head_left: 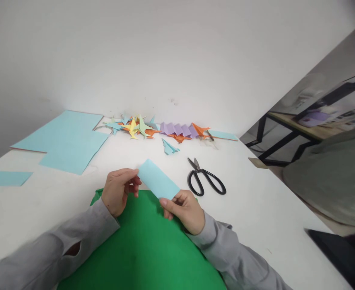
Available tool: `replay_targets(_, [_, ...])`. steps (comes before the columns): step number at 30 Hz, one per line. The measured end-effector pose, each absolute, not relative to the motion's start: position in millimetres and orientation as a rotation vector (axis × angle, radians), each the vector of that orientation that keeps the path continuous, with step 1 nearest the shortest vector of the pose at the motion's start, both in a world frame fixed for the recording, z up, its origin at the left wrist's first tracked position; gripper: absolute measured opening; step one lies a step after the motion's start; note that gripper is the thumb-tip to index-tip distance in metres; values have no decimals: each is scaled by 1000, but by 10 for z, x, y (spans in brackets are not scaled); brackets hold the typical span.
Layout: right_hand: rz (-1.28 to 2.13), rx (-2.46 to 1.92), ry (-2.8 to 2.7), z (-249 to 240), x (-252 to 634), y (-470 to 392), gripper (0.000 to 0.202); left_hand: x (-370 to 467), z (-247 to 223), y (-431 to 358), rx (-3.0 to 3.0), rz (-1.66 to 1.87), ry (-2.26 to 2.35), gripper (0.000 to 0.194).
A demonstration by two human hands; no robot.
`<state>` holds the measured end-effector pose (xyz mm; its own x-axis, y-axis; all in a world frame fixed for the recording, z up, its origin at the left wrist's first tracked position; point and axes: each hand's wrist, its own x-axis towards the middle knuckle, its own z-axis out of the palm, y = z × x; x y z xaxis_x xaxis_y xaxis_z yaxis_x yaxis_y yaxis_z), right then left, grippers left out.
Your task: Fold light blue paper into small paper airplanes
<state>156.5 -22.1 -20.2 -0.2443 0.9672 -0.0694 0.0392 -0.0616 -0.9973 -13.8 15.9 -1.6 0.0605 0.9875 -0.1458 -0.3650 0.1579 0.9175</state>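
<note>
A small light blue paper rectangle (158,179) is held up slantwise between my two hands, over the near edge of the white table. My left hand (120,190) pinches its upper left corner between thumb and fingers. At its lower right end, my right hand (185,208) grips the paper, thumb in front and fingers partly hidden behind it. Black-handled scissors (207,176) lie on the table to the right, blades slightly apart. Beyond the paper rests a small folded blue paper piece (169,147).
Large blue sheets (75,139) and a blue strip (7,178) lie at the left. Colourful folded paper figures (138,128) and a purple pleated paper (177,130) line the wall. A dark flat object (331,249) is at the right edge. Green cloth (141,245) covers my front.
</note>
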Motion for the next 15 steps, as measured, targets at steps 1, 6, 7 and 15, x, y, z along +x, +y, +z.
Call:
replay_targets(1, [1430, -1142, -1359, -211, 1566, -218, 34, -139, -14, 162, 823, 1226, 969, 23])
replay_targets(6, [1403, -1046, -1030, -255, 1566, -161, 31, -158, -16, 148, 841, 1195, 972, 22])
replay_targets(7, [1397, -1028, -939, -255, 1566, -143, 32, -163, -20, 136, 861, 1161, 964, 22])
replay_targets(15, [1373, -1070, -848, -229, 1561, -122, 35, -43, -67, -58, 1055, 691, 821, 20])
